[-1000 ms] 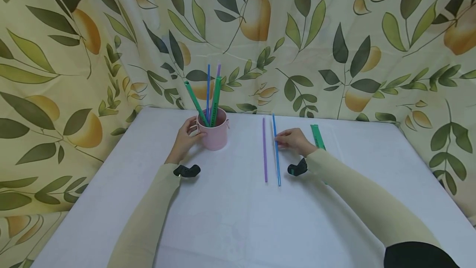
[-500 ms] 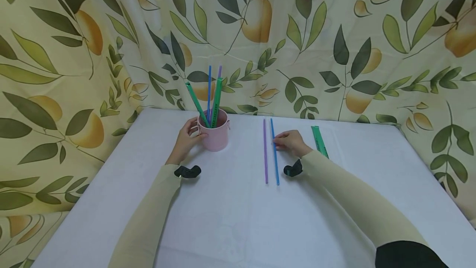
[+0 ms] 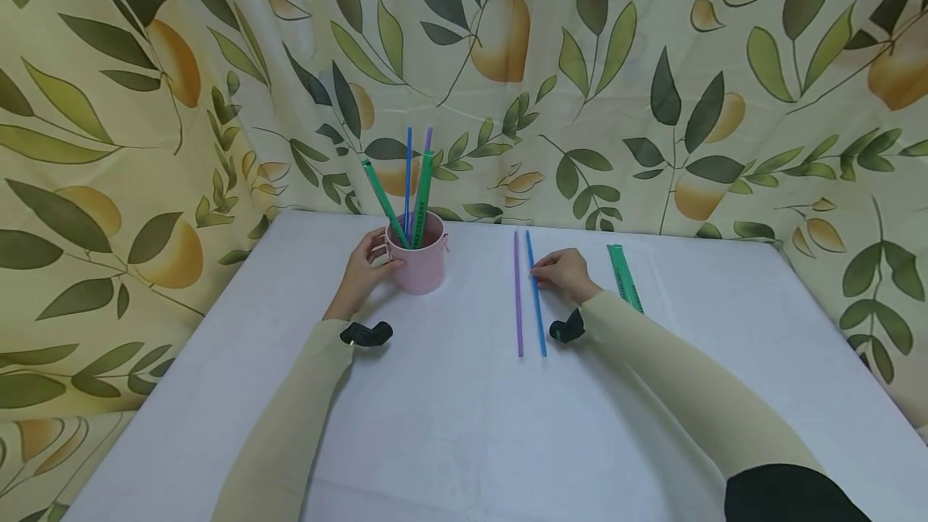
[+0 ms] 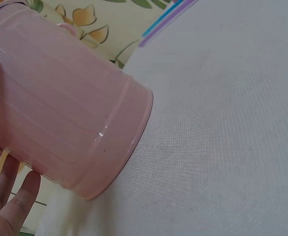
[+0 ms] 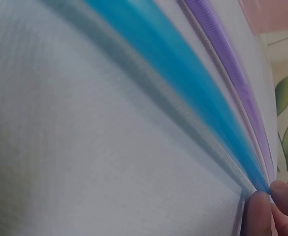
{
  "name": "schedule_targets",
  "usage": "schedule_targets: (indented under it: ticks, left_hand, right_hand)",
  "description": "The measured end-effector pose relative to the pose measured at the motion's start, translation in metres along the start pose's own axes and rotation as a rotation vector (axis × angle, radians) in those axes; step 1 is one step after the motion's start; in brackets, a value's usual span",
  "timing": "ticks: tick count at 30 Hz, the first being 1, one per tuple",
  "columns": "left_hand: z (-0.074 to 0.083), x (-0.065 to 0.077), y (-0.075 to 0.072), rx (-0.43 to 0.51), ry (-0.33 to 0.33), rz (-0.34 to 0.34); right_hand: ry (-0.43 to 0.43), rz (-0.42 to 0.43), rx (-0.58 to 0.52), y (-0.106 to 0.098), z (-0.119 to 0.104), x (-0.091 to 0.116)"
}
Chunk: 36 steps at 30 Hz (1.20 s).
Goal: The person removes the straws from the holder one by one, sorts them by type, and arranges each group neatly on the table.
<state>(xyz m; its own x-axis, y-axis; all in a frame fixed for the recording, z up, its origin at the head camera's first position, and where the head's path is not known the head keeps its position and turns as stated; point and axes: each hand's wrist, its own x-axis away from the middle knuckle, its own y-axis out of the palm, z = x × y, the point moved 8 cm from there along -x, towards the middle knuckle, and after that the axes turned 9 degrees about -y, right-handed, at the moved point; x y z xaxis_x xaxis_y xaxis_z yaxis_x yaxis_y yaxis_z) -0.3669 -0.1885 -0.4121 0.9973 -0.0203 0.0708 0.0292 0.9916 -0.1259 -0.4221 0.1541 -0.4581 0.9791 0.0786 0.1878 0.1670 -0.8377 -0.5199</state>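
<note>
A small pink bucket (image 3: pixel 420 274) stands upright at the back of the table. My left hand (image 3: pixel 365 279) grips its left side, thumb across the front and fingers behind; in the left wrist view the fingertips (image 4: pixel 28 189) show past the bucket's wall. My right hand (image 3: pixel 569 274) pinches a thin blue drinking straw (image 3: pixel 540 321) between thumb and fingers, above its middle. Just left of it lies a purple straw (image 3: pixel 518 304), nearly parallel. The right wrist view shows the blue straw (image 5: pixel 183 88) close over the cloth, with the pinch at lower right.
In the bucket stand flat green strips (image 3: pixel 421 200) with dark markings, a blue straw (image 3: pixel 408 176) and a purple one. Another green strip (image 3: pixel 623 276) lies right of my right hand, partly behind the sleeve. Leaf-patterned cloth (image 3: pixel 464 63) hangs behind the white table (image 3: pixel 435 425).
My right hand has shifted slightly left with the blue straw, bringing its upper end nearer the purple straw. More of the green strip on the right shows than half a second ago. The left hand stays put.
</note>
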Motion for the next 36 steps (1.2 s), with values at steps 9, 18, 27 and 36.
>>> schedule_targets:
  ticks: [9, 18, 27, 36]
  left_hand:
    - [0.0013, 0.0011, -0.0001, -0.010, -0.006, 0.003]
    - [0.0039, 0.0035, 0.0006, -0.013, 0.014, 0.004]
    - [0.0030, 0.0025, 0.0006, -0.004, 0.025, -0.006]
    - [0.0035, 0.0037, 0.0005, -0.004, 0.020, -0.006]
  right_hand:
    - [-0.002, 0.014, -0.016, -0.0017, 0.0012, 0.0002]
    - [-0.032, 0.019, -0.043, -0.0033, 0.0006, -0.0004]
    - [-0.072, 0.020, -0.035, -0.0087, 0.0043, -0.0018]
    - [-0.130, -0.022, -0.066, -0.0078, 0.0054, -0.0045]
